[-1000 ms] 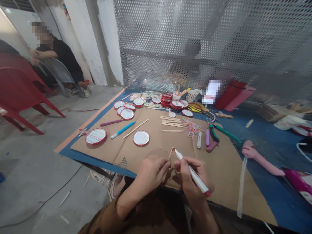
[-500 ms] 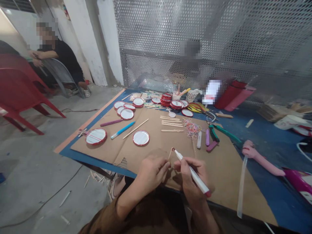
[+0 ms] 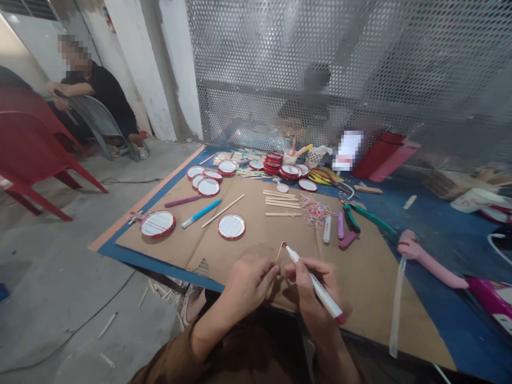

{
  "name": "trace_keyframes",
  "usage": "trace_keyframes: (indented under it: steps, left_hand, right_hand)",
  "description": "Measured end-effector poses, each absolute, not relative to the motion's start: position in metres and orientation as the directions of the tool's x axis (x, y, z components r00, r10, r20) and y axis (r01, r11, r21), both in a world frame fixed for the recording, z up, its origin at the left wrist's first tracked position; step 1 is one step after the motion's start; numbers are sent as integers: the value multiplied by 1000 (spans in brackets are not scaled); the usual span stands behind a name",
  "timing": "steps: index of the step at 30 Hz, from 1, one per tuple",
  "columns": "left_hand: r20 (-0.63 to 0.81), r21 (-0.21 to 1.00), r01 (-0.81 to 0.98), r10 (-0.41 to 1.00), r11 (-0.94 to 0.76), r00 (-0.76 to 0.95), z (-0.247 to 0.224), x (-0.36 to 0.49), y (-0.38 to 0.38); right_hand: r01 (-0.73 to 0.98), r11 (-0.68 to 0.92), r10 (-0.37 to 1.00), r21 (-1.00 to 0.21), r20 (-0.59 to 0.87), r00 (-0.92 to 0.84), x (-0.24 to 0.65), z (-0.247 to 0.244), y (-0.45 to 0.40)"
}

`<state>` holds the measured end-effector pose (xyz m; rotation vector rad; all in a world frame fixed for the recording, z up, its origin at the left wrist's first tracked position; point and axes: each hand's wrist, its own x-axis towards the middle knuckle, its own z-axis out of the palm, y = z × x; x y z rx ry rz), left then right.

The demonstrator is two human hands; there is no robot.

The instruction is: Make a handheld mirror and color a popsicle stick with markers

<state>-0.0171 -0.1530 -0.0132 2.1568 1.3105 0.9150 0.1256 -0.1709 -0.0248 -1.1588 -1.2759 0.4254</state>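
your right hand (image 3: 320, 288) has the white marker (image 3: 326, 300) in a writing grip, and your left hand (image 3: 250, 280) is pinching the thin wooden stick (image 3: 280, 253) near its lower part. the stick pokes up between your hands over the near side of the cardboard (image 3: 372, 298), with the marker tip right at its top end. that end looks reddish-brown, but it's too small for me to say if it's ink

main worry imo: the stick's slim and pinched low, so a bit too much push from the pen could make it swivel or bend, then the tip skids off and you ink your own left fingers. you're also close to the table edge, so a loose pinch could drop it in your lap

going outward, the red-rimmed white disc (image 3: 231, 226) is near enough that a careless swing of the pen might streak it. past that, the flat craft sticks (image 3: 282, 202) and pile of coloured bands (image 3: 317, 210) look easy to scatter if you reach across. and off to your right, the pink tool (image 3: 432, 261) has a clear strip (image 3: 396, 314) pointing your way, so your elbow could snag it
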Motion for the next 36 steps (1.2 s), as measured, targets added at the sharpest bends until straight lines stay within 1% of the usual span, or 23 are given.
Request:
trace_keyframes:
  steps: [11, 17, 24, 36]
  left_hand:
    - [295, 696, 570, 897, -438, 330, -13, -18, -155]
    - [292, 684, 586, 899, -434, 325, -13, -17, -155]
    - [297, 660, 607, 896, -443, 330, -15, -17, -154]
    - [300, 678, 588, 897, -440, 325, -13, -17, -153]
  right_hand:
    - [332, 420, 792, -845, 520, 320, 126, -27, -170]
    - [354, 404, 789, -844, 517, 332, 126, -24, -171]
    - [330, 385, 801, -862, 490, 345, 125, -22, -170]
    - [308, 380, 810, -873, 474, 344, 125, -25, -172]
